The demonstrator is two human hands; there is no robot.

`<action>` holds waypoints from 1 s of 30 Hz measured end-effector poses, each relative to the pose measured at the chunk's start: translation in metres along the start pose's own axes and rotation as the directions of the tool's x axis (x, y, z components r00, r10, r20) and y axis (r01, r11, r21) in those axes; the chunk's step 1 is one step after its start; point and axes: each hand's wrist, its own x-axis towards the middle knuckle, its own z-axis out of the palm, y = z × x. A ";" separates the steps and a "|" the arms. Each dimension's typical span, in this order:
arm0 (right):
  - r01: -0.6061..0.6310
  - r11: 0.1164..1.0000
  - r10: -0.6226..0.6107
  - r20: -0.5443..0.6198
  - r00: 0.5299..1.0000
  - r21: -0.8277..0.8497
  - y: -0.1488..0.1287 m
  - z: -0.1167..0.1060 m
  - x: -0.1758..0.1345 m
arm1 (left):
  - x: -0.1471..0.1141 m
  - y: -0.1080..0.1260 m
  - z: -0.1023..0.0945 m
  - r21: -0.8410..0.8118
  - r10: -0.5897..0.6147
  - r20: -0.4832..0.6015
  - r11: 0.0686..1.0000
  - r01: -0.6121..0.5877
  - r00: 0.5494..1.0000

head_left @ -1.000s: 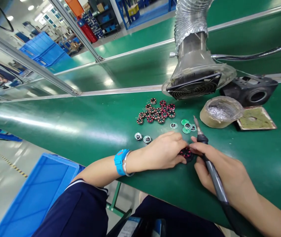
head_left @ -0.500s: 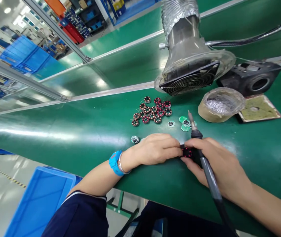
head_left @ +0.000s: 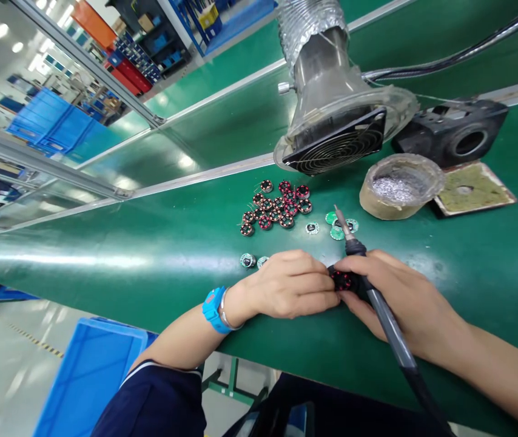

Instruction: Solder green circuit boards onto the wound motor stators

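Between my two hands is a small round motor stator, dark with red-pink windings, partly hidden by fingers. My left hand is closed, its fingertips pinching the stator's left side. My right hand grips the stator from the right with thumb and fingers. A soldering iron also lies across that hand, its tip pointing up and away toward small green circuit boards. Behind my left hand stands a stator with a round board on top, with another board partly hidden beside it.
A cluster of copper and red stators lies beyond my hands. A fume extractor hangs above the green table. At right are a tub of solder scraps, a sponge tray and a black iron holder. A blue crate stands lower left.
The camera view has shifted slightly. My left fingers have bent a little further round the stator, and both hands stay on it. The soldering iron remains in my right hand.
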 end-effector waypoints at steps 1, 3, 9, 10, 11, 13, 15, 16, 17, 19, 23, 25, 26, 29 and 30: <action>-0.003 1.000 0.003 0.004 1.000 0.008 0.000 0.000 0.000 | -0.001 0.002 -0.004 -0.012 0.008 -0.020 1.000 -0.009 1.000; -0.012 1.000 0.011 0.005 1.000 0.024 0.000 0.000 0.000 | -0.004 0.007 -0.011 -0.032 -0.054 -0.123 0.998 0.051 0.991; -0.021 0.998 0.024 -0.050 0.998 0.055 -0.003 -0.011 0.000 | -0.004 0.000 0.004 0.083 -0.510 -0.288 0.829 0.552 0.810; -0.020 0.999 0.024 -0.083 0.996 0.040 -0.003 -0.013 0.000 | -0.002 -0.004 0.010 0.138 -0.546 -0.201 0.806 0.576 0.813; -0.025 1.000 0.027 -0.118 0.993 0.017 -0.004 -0.015 0.000 | 0.000 -0.007 0.015 0.201 -0.569 -0.125 0.788 0.582 0.813; -0.047 0.998 0.040 -0.177 0.983 -0.032 -0.005 -0.016 0.001 | 0.003 -0.012 0.024 0.322 -0.611 -0.032 0.743 0.587 0.791; -0.075 0.996 0.062 -0.198 0.978 -0.058 -0.005 -0.016 0.001 | 0.005 -0.016 0.028 0.383 -0.651 0.003 0.702 0.600 0.759; -0.080 0.995 0.066 -0.195 0.978 -0.063 -0.006 -0.015 0.001 | 0.005 -0.016 0.029 0.391 -0.666 0.012 0.690 0.609 0.746; -0.082 0.994 0.067 -0.192 0.979 -0.070 -0.006 -0.015 0.001 | 0.005 -0.016 0.029 0.389 -0.674 0.019 0.686 0.615 0.739; -0.075 0.993 0.056 -0.192 0.980 -0.091 -0.006 -0.014 0.003 | 0.005 -0.015 0.028 0.380 -0.675 0.036 0.691 0.615 0.737; -0.070 0.992 0.048 -0.185 0.982 -0.110 -0.006 -0.013 0.004 | 0.005 -0.012 0.023 0.351 -0.666 0.121 0.722 0.596 0.736; -0.075 0.990 0.053 -0.182 0.982 -0.121 -0.005 -0.011 0.004 | 0.005 -0.011 0.020 0.287 -0.674 0.150 0.730 0.621 0.723; -0.079 0.988 0.053 -0.186 0.981 -0.133 -0.005 -0.011 0.004 | 0.006 -0.010 0.018 0.232 -0.684 0.151 0.726 0.647 0.714; -0.095 0.980 0.057 -0.212 0.976 -0.175 -0.008 -0.009 0.006 | 0.006 -0.005 0.013 -0.069 -0.757 0.102 0.642 0.764 0.646; -0.105 0.976 0.059 -0.232 0.971 -0.192 -0.010 -0.009 0.007 | 0.008 -0.003 0.012 -0.220 -0.791 0.090 0.577 0.786 0.606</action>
